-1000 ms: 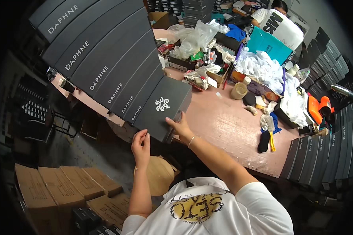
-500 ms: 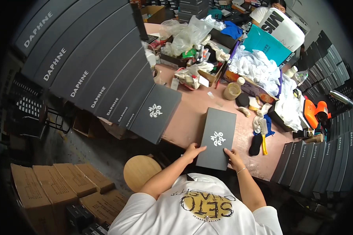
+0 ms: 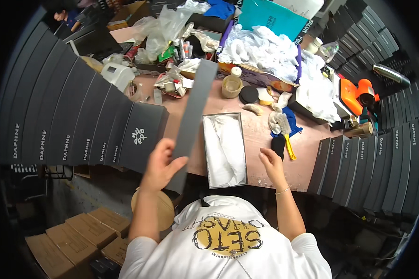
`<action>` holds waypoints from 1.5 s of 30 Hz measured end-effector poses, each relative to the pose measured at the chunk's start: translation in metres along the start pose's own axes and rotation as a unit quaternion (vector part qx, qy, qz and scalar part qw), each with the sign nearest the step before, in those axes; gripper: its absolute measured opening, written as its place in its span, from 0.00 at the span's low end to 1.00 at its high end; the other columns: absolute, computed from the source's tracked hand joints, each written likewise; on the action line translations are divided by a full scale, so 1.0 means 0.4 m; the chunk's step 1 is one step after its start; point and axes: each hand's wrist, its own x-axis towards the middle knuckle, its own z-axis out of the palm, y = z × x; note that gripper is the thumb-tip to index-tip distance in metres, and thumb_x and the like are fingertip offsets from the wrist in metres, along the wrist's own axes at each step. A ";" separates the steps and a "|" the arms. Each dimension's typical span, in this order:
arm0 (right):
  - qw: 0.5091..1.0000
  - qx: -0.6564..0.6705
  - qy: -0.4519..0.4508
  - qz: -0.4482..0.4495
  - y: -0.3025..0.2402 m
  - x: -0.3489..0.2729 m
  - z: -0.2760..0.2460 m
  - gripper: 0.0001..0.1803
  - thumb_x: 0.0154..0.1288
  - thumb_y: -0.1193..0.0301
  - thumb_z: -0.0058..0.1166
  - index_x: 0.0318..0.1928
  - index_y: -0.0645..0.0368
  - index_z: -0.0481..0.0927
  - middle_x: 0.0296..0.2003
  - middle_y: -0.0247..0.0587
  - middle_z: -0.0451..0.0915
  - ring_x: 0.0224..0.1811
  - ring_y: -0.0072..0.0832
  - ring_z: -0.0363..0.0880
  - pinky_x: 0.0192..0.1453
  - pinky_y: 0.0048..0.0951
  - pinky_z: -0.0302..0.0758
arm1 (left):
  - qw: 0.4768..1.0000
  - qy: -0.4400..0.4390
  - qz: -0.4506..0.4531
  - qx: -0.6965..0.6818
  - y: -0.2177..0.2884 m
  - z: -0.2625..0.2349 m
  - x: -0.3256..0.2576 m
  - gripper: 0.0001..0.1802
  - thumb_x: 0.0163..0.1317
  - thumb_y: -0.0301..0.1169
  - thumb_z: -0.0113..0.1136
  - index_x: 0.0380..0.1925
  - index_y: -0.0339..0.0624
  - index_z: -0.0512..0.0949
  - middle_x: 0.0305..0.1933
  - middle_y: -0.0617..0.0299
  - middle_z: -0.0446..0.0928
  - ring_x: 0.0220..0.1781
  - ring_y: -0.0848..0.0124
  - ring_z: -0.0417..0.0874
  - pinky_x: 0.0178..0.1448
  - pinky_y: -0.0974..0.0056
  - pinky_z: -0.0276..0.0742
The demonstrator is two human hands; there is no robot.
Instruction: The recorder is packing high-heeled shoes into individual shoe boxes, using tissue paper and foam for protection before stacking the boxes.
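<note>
An opened grey shoebox (image 3: 211,176) lies on the pink tabletop in front of me, with white tissue paper (image 3: 224,151) covering what is inside. My left hand (image 3: 162,165) grips the dark grey box lid (image 3: 198,107), which stands on edge to the left of the box, tilted and slightly blurred. The thumb is on the near side of the lid; its other fingers are partly hidden. My right hand (image 3: 272,167) is raised just right of the box, fingers apart and holding nothing. Beside it lie a black oval pad (image 3: 278,145) and a yellow-handled brush (image 3: 289,146).
Stacked dark shoeboxes (image 3: 74,111) line the left, and more boxes (image 3: 368,172) stand at the right. Beyond the open box are a jar (image 3: 231,86), a purple-edged carton (image 3: 258,76) of crumpled white paper and an orange tool (image 3: 354,95). A person (image 3: 70,19) is at far left.
The closed shoebox has been opened. My left hand has lifted its lid off to the left, uncovering the tissue paper, and my right hand has let go. The view has shifted.
</note>
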 end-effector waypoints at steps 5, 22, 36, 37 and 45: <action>0.932 -0.273 0.025 -0.236 -0.056 -0.011 0.131 0.24 0.55 0.67 0.64 0.51 0.64 0.76 0.42 0.50 0.78 0.48 0.39 0.77 0.54 0.37 0.73 | 0.857 0.037 0.080 0.508 -0.084 -0.157 0.021 0.12 0.58 0.25 0.58 0.41 0.32 0.71 0.36 0.41 0.76 0.40 0.43 0.77 0.41 0.51 0.73; 0.891 -0.397 0.016 -0.219 0.036 0.198 0.338 0.35 0.56 0.77 0.51 0.66 0.63 0.58 0.46 0.69 0.75 0.49 0.51 0.77 0.50 0.45 0.75 | 0.767 -0.379 0.185 0.483 -0.414 0.195 -0.005 0.26 0.54 0.52 0.61 0.42 0.41 0.81 0.59 0.51 0.69 0.69 0.54 0.60 0.74 0.40 0.40; 0.955 -0.212 0.164 -0.128 -0.187 0.080 -0.049 0.42 0.53 0.87 0.46 0.71 0.57 0.53 0.58 0.60 0.70 0.58 0.45 0.73 0.60 0.35 0.69 | 0.865 -0.265 0.145 0.401 -0.396 0.138 -0.005 0.28 0.49 0.49 0.67 0.42 0.36 0.78 0.50 0.52 0.72 0.60 0.57 0.68 0.71 0.39 0.46; 0.945 -0.250 0.174 -0.116 -0.098 0.092 -0.064 0.42 0.53 0.87 0.46 0.71 0.57 0.52 0.57 0.60 0.71 0.56 0.47 0.74 0.59 0.36 0.69 | 0.866 -0.244 0.180 0.399 -0.384 0.179 0.003 0.28 0.49 0.49 0.67 0.42 0.36 0.78 0.50 0.53 0.72 0.59 0.58 0.68 0.71 0.39 0.47; 0.901 -0.383 0.149 -0.139 0.095 0.124 0.085 0.27 0.56 0.72 0.56 0.58 0.60 0.70 0.38 0.56 0.79 0.38 0.46 0.80 0.44 0.40 0.77 | 0.884 -0.205 0.235 0.350 -0.507 0.220 0.039 0.07 0.55 0.28 0.60 0.31 0.38 0.75 0.36 0.55 0.75 0.44 0.60 0.76 0.60 0.49 0.66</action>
